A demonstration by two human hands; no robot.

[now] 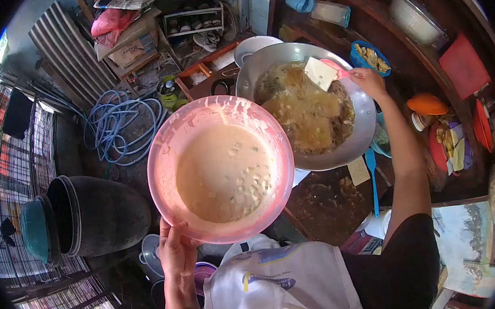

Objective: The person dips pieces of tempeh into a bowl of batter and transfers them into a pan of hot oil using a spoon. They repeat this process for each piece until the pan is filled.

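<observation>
My left hand point(177, 249) grips the lower rim of a pink plastic bowl point(156, 162). Inside lies pale, runny batter point(219, 169) with small light lumps and green bits, and streaks of it coat the bowl's wall. Over the far right part of a wide metal wok point(364, 123), my right hand point(369, 82) is closed on a small pink-handled tool point(339, 70). A flat white square piece point(321, 73) shows at the tool's far end, above the oil. Brown, bubbling oil point(302, 111) fills the wok's middle. The bowl overlaps the wok's left edge in this view.
A blue bowl of fried pieces point(370, 58) stands beyond the wok. To its right are shelves with a metal basin point(417, 19) and an orange dish point(427, 104). A blue spatula point(373, 182) lies nearer me. Left are a coiled hose point(121, 127) and a dark barrel point(108, 214).
</observation>
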